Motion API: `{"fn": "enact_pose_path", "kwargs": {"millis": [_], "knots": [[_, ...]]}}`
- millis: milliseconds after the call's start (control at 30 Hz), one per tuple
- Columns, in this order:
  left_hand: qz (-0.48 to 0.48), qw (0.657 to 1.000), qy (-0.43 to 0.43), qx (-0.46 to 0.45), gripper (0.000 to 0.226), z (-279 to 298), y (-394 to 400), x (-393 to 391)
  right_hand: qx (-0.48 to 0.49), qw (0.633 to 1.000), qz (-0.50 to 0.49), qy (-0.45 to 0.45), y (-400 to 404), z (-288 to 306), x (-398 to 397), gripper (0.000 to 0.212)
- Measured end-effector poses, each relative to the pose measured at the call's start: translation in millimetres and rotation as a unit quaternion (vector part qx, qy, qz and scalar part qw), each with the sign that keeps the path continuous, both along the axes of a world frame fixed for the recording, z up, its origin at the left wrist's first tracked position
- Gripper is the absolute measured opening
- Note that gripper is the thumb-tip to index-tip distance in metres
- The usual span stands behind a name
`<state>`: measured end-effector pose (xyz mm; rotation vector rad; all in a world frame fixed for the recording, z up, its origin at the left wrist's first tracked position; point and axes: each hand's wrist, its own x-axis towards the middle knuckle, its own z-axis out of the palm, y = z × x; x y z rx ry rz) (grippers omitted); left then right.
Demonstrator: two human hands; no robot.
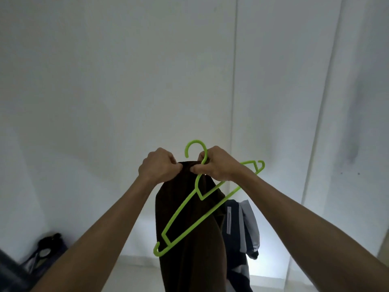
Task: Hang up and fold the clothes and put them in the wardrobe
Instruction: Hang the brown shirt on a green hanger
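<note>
Mostly pale wall point(126, 70) ahead, dim and greyish, broken by a thin vertical seam point(234, 91) right of centre and a slanted edge or frame point(320, 123) farther right. Smudged grey marks on the far-right panel. Low down, a brighter patch of light floor point(271, 262) behind the clothes. At lower left, a dark bag-like object point(45, 249) against the wall, too dim to identify further.

Both bare forearms raised up and forward, meeting at mid-frame. Left hand point(156, 165) curled tight, pinching the top edge of a dark brown garment point(189, 239). Right hand point(219, 164) just beside it, fingers likewise curled, gripping the same bunched top edge of cloth together with the neck of a lime-green plastic hanger point(189, 216). Hands close together, nearly touching, only a short fold of fabric between them.

Hanger hook up above the right hand's knuckles; hanger body tilted steeply, one shoulder end pointing up to the right past the right wrist, the other down to the left across the front of the brown garment. Garment hanging straight down from both grips, running out of the bottom of the view. Behind it, to the right, a dark navy and grey garment point(242, 224) with a zip, hanging; what bears it not visible.
</note>
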<state>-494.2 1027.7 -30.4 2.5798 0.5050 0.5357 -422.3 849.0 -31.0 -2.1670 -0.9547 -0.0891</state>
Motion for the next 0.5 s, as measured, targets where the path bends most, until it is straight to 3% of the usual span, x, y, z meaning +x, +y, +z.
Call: {"fn": "enact_pose_path", "kwargs": {"millis": [100,133,200,267,367,500], "knots": [[0.030,0.997,-0.054,-0.044,0.017,-6.0,-4.4,7.0,-0.015,0.999,-0.033,-0.012,1.1,-2.0,0.3,0.028],[0.008,0.989,-0.086,-0.118,0.014,-6.9,-5.6,11.0,-0.020,0.999,-0.038,-0.015,1.8,-3.4,-0.1,0.028],[-0.036,0.937,-0.130,-0.323,0.008,-4.9,-11.9,17.6,-0.024,0.999,-0.035,-0.019,2.5,-7.1,-0.7,0.029],[-0.047,0.891,-0.144,-0.428,0.005,0.9,-17.3,25.1,-0.016,0.999,-0.026,-0.021,-0.4,-8.2,-1.5,0.030],[-0.032,0.900,-0.164,-0.403,0.012,6.8,-17.2,36.7,0.005,1.000,-0.014,-0.010,-16.6,0.0,-1.6,0.036],[-0.007,0.942,-0.189,-0.277,0.010,10.1,2.7,39.2,0.079,0.995,-0.030,0.060,-51.7,17.8,3.5,0.042]]}}
